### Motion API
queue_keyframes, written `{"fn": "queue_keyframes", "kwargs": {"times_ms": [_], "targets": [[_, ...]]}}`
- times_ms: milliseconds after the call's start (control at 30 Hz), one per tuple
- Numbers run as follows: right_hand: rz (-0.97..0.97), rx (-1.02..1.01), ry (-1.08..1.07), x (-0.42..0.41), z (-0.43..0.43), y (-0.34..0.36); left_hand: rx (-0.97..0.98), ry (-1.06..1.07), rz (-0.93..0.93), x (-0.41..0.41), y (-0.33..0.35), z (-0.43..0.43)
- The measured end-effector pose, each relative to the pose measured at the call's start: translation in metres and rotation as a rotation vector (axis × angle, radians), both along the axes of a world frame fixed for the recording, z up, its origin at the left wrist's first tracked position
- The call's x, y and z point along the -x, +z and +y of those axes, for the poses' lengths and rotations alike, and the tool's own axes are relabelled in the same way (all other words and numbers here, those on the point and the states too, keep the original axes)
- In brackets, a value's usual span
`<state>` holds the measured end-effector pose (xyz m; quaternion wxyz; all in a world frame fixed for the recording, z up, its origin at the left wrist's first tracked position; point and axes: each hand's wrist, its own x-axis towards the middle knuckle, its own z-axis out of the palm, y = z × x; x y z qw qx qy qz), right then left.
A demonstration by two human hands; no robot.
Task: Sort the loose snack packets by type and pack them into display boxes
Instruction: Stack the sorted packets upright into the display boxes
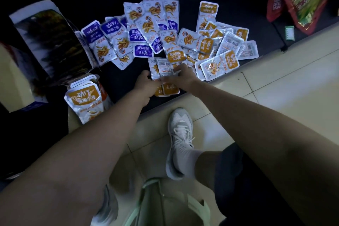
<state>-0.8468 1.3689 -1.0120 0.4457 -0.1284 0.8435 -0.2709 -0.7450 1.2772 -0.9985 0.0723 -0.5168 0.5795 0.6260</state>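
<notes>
**Low shelf, sorting under way.** Nearest is a pale shoe (pixel 180 134) planted on the tiled floor (pixel 275 97), with the person crouched over it. Both arms reach forward onto the dark shelf (pixel 124 82).

The left hand (pixel 146 86) grips the left edge of a small held stack (pixel 169 89) of orange packets. The right hand (pixel 181 74) curls its fingers over the stack's far right corner. Blur hides the exact finger placement and the number in the stack. The stack's long axis runs away from the person, with the orange label end nearest and barcode backs showing at the far end.

The deciding relation is the orange display box (pixel 104 95). It is part filled with packed packets (pixel 84 97) and lies left of the hands and slightly nearer, so the left hand is the closer one. The likely next move is to carry the stack leftward.

Beyond the hands, loose orange packets (pixel 220 64) are heaped to the right. There are roughly fifteen, though overlap forbids an exact count. Loose purple packets (pixel 91 33) lie to the left, about ten. A larger box (pixel 45 42) lies at far left. That makes two boxes and two packet types. Farthest right are red bags (pixel 302 0).
</notes>
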Motion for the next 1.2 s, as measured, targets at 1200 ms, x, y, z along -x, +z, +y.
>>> {"fn": "queue_keyframes", "kwargs": {"times_ms": [1200], "targets": [[-0.501, 0.067, 0.251, 0.021, 0.045, 0.051, 0.101, -0.246, -0.036, -0.025, 0.050, -0.020]]}}
